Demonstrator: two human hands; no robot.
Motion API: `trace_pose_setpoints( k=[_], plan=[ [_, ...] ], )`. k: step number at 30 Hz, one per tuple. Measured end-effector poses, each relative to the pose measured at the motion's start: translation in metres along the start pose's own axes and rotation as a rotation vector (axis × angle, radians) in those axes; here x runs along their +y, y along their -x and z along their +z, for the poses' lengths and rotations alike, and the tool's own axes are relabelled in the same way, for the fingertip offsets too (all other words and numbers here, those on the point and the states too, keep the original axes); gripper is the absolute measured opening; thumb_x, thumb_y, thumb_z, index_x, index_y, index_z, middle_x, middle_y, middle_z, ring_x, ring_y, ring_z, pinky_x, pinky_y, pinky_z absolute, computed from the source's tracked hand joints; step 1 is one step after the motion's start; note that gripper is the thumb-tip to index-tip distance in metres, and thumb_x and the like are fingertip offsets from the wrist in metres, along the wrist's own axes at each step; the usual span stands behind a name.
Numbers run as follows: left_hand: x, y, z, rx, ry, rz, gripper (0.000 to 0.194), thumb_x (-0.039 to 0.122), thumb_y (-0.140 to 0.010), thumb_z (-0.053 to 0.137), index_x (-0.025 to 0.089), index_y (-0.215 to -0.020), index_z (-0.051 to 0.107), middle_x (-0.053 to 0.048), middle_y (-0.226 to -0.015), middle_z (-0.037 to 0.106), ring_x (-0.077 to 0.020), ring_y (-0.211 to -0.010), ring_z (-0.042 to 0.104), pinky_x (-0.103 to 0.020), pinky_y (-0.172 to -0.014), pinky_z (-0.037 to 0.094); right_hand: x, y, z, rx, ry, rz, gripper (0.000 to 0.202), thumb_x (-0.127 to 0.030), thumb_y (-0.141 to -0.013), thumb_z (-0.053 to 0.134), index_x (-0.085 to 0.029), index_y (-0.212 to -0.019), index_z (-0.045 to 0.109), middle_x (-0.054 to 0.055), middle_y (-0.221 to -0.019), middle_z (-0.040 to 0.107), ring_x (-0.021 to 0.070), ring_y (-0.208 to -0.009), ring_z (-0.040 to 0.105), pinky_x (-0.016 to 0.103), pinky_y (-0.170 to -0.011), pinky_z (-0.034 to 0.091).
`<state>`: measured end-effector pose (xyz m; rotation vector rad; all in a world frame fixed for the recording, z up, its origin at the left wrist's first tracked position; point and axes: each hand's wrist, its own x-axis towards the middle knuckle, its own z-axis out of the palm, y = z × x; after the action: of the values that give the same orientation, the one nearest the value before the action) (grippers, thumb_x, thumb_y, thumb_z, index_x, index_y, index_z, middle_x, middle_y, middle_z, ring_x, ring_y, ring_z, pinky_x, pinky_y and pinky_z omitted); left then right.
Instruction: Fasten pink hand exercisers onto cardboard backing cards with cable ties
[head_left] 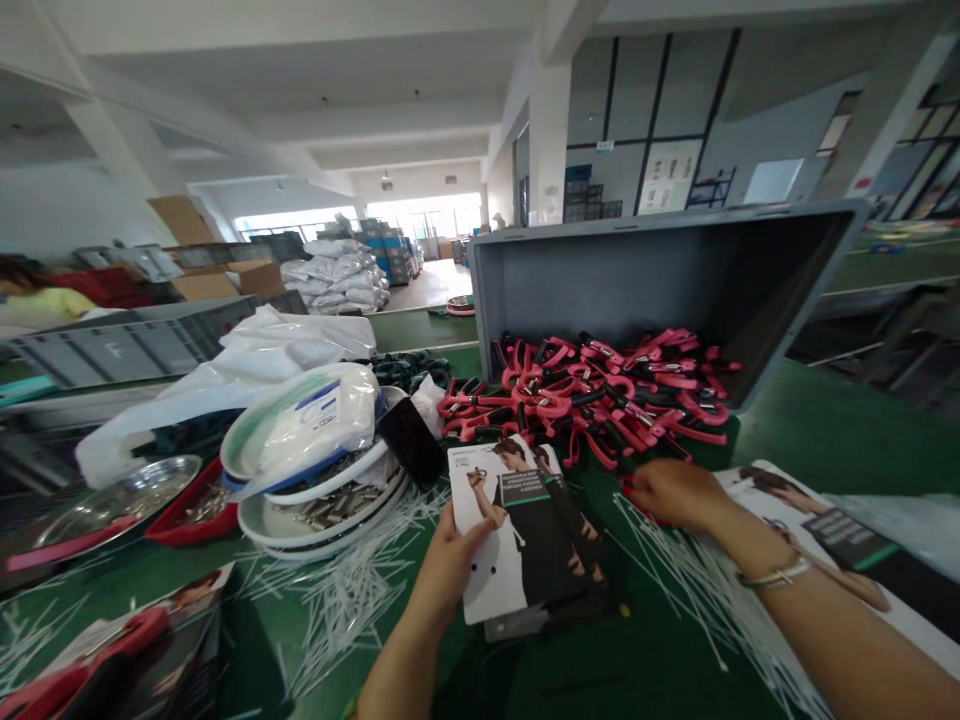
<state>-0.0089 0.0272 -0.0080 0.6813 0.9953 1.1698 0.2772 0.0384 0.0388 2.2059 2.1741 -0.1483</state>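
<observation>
My left hand point(444, 560) grips a printed backing card point(476, 590) by its left edge, thumb on the front. Another card point(581, 540) lies partly behind it, at the right. My right hand point(667, 493) is closed at the front of a pile of red-and-black pliers point(600, 395), above loose white cable ties point(697, 600). Some red shows by its fingers, but what they hold is hidden. The pliers spill out of a grey plastic crate point(630, 270) tipped on its side.
Further printed cards point(847, 550) lie at the right. Left of centre are stacked white basins point(322, 530) with metal parts, a dark phone point(411, 442) and more cable ties point(345, 590). Pliers point(97, 655) rest on cards at the lower left. A person's yellow sleeve point(56, 302) shows far left.
</observation>
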Motion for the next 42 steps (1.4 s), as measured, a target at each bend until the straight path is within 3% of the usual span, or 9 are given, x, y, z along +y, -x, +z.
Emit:
trace_pose_setpoints(
  k=[2,8,16,22,24,28,32,36,42],
  plan=[
    [0.001,-0.003,-0.002,0.006,-0.025,0.022,0.076,0.016,-0.055,0.081,0.017,-0.124,0.049,-0.008,-0.092,0.072,-0.0204,-0.071,0.068,-0.029,-0.066,0.05,0.011,0.004,0.009,-0.129,0.066,0.018,0.017,-0.023,-0.074,0.056,-0.016,-0.068,0.071,0.015,-0.077,0.071,0.028,-0.076,0.067,0.031,-0.058,0.041],
    [0.011,0.002,-0.012,-0.016,-0.1,-0.015,0.081,0.011,-0.052,0.081,0.018,-0.127,0.05,-0.01,-0.104,0.069,-0.0228,-0.076,0.068,-0.031,-0.068,0.052,0.002,0.014,0.036,-0.079,0.03,0.066,0.022,-0.01,-0.069,0.053,-0.01,-0.08,0.072,0.022,-0.088,0.071,0.0335,-0.084,0.067,0.034,-0.061,0.04],
    [0.009,-0.005,-0.03,-0.04,-0.304,-0.101,0.092,0.027,-0.053,0.085,0.014,-0.13,0.036,-0.009,-0.084,0.069,-0.0245,-0.07,0.067,-0.033,-0.062,0.052,0.033,0.01,0.032,-0.002,-0.176,0.07,0.018,-0.02,-0.075,0.051,-0.018,-0.07,0.068,0.005,-0.076,0.072,0.0192,-0.075,0.065,0.025,-0.061,0.04],
    [0.015,0.0,-0.033,-0.197,-0.258,-0.15,0.087,0.022,-0.055,0.084,0.02,-0.129,0.036,-0.009,-0.093,0.07,-0.0247,-0.08,0.068,-0.033,-0.067,0.052,0.046,0.014,0.028,0.19,-0.88,0.188,0.023,-0.041,-0.071,0.056,-0.019,-0.067,0.059,0.005,-0.067,0.07,0.014,-0.049,0.056,0.026,-0.048,0.041],
    [0.015,0.001,-0.034,-0.224,-0.269,-0.155,0.081,0.022,-0.057,0.082,0.018,-0.126,0.039,-0.009,-0.093,0.07,-0.0236,-0.08,0.067,-0.032,-0.067,0.052,0.038,0.018,0.017,0.278,-1.047,0.191,0.031,-0.05,-0.066,0.062,-0.018,-0.069,0.059,0.004,-0.062,0.067,0.0117,-0.045,0.052,0.024,-0.045,0.039],
    [0.014,0.004,-0.032,-0.231,-0.29,-0.161,0.066,0.026,-0.063,0.079,0.018,-0.119,0.044,-0.008,-0.092,0.069,-0.0217,-0.076,0.067,-0.029,-0.06,0.051,0.005,0.027,0.0,0.301,-1.332,0.137,0.05,-0.063,-0.059,0.068,-0.017,-0.075,0.058,0.001,-0.056,0.062,0.0085,-0.041,0.047,0.018,-0.035,0.029],
    [0.014,0.009,-0.028,-0.291,-0.252,-0.18,0.076,0.022,-0.063,0.078,0.022,-0.127,0.038,-0.006,-0.091,0.069,-0.0228,-0.075,0.067,-0.028,-0.057,0.051,-0.023,0.033,-0.004,0.335,-1.488,0.082,0.053,-0.055,-0.054,0.078,-0.017,-0.082,0.055,0.004,-0.068,0.067,0.0086,-0.045,0.052,0.016,-0.032,0.031],
    [0.013,0.011,-0.022,-0.244,-0.163,-0.169,0.08,0.017,-0.06,0.079,0.022,-0.127,0.036,-0.007,-0.092,0.069,-0.0242,-0.079,0.068,-0.033,-0.062,0.053,-0.035,0.04,-0.01,0.336,-1.509,0.054,0.05,-0.051,-0.057,0.079,-0.016,-0.086,0.057,0.005,-0.07,0.068,0.0094,-0.045,0.054,0.016,-0.031,0.035],
    [0.009,0.013,-0.01,-0.188,-0.069,-0.128,0.073,0.015,-0.059,0.078,0.019,-0.121,0.039,-0.007,-0.092,0.069,-0.0226,-0.077,0.068,-0.032,-0.064,0.053,-0.061,0.051,-0.015,0.512,-1.637,-0.046,0.038,-0.044,-0.065,0.077,-0.019,-0.081,0.053,0.004,-0.074,0.068,0.0133,-0.054,0.062,0.015,-0.032,0.04]
  ],
)
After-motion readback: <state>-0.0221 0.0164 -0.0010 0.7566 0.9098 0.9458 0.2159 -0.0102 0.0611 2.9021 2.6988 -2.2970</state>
